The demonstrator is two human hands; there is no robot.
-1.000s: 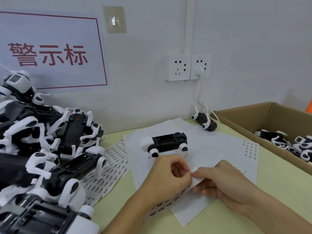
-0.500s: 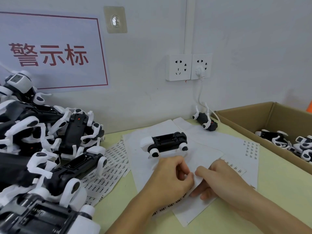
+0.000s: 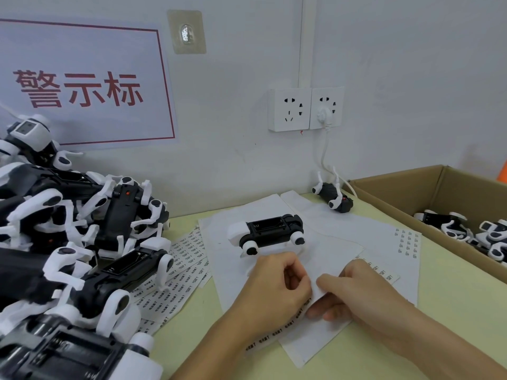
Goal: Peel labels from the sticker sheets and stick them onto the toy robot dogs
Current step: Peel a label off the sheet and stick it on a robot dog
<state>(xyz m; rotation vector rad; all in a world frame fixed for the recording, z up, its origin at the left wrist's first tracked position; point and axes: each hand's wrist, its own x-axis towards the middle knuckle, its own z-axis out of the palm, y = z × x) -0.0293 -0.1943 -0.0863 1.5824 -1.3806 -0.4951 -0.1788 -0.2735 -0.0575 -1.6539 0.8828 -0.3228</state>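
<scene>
A black and white toy robot dog [image 3: 267, 233] lies belly up on white backing paper in the middle of the table. Just in front of it, my left hand [image 3: 274, 290] and my right hand [image 3: 356, 294] meet over a sticker sheet [image 3: 310, 333]. My left fingers are curled and pinch at the sheet's edge. My right hand pinches the sheet from the other side, thumb on top. Whether a label is lifted I cannot tell. More label sheets [image 3: 189, 259] lie to the left.
A heap of robot dogs [image 3: 68, 242] fills the left side. One dog [image 3: 333, 198] lies by the wall under the sockets [image 3: 306, 108]. A cardboard box [image 3: 411, 190] at the right holds several dogs. Used backing sheets [image 3: 384, 231] cover the table centre.
Both hands have shifted slightly down and towards me on the sheet. My right hand slid left, closer against my left fingers. The dog has not moved.
</scene>
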